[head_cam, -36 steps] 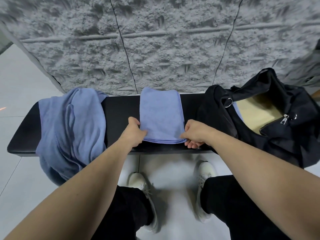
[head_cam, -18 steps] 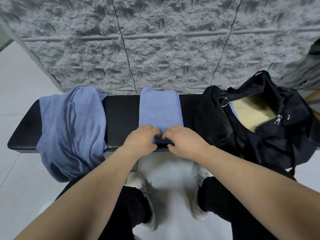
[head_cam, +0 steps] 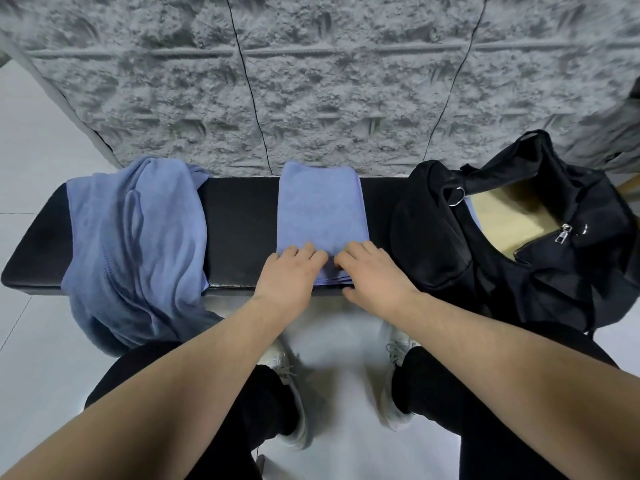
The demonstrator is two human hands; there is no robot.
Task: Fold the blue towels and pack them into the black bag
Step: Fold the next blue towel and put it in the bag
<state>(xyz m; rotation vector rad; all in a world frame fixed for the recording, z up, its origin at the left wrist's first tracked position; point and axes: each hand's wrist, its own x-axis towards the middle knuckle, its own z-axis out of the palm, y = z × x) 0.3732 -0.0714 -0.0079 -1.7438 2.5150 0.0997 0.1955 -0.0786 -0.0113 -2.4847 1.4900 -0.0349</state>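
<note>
Counts: two towels on the desk, one bag, two hands, two shoes.

One folded blue terry towel (head_cam: 320,206) and one crumpled blue terry towel (head_cam: 138,244) lie on the single long black padded desk (head_cam: 239,230); one open black fabric bag (head_cam: 519,244) stands there. One left hand (head_cam: 289,275), one right hand (head_cam: 375,271) and two white lace-up shoes (head_cam: 291,403) (head_cam: 394,344) show.

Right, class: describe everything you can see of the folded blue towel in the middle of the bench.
The folded blue towel is a soft, matte cloth folded into a neat, upright rectangle of several layers, whose edges show at its near end. It lies flat across the black bench, its far end at the wall. The left hand and right hand rest on its near end, with fingers slightly bent.
</note>
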